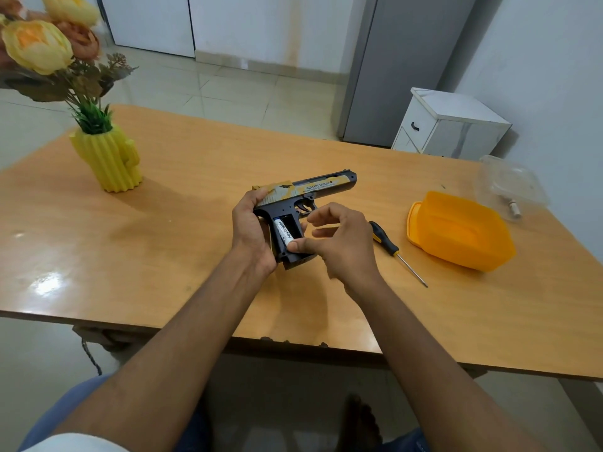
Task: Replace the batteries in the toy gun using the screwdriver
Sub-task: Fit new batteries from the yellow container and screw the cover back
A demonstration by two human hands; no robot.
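Left hand (253, 233) wraps the toy gun (303, 197) grip; right hand (339, 243), fingers loosely spread, thumb presses the battery (282, 232) into the open handle.

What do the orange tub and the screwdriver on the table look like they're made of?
Orange tub: looks like moulded plastic, slightly translucent, with a soft sheen and rounded corners. Black-and-yellow-handled screwdriver: thin shiny shaft, probably steel; the handle seems plastic or rubber, which one is hard to tell.
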